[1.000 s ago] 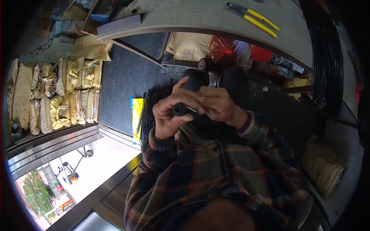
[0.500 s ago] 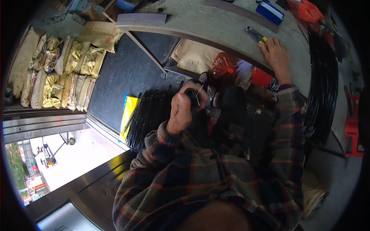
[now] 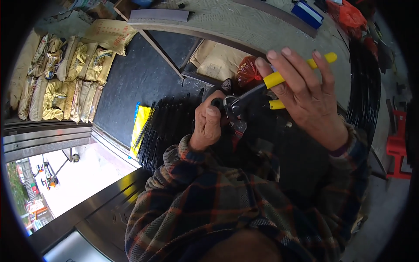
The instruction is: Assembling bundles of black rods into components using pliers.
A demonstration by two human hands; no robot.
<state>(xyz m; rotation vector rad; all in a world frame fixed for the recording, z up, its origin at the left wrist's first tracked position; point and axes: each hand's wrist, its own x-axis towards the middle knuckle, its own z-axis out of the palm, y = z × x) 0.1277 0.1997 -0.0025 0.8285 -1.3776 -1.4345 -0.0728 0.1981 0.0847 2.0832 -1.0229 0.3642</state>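
Note:
My left hand is closed around a dark, round-ended piece, apparently a black tube, with its thumb on the near side. Yellow-handled pliers are in my right hand. The fingers lie over the upper handle, spread, and the lower handle stands apart from it under the palm. The metal jaws of the pliers meet the end of the black piece beside my left fingers. Whether they grip anything there is too small to tell.
A bundle of thin black strips lies left of my left hand, by a yellow packet. Across the front runs a workbench with a blue box. Another black bundle hangs at right, near a red stool.
My right hand has picked up the pliers from the workbench and brought them down and left to the piece in my left hand. The thin light-coloured strip there no longer shows clearly.

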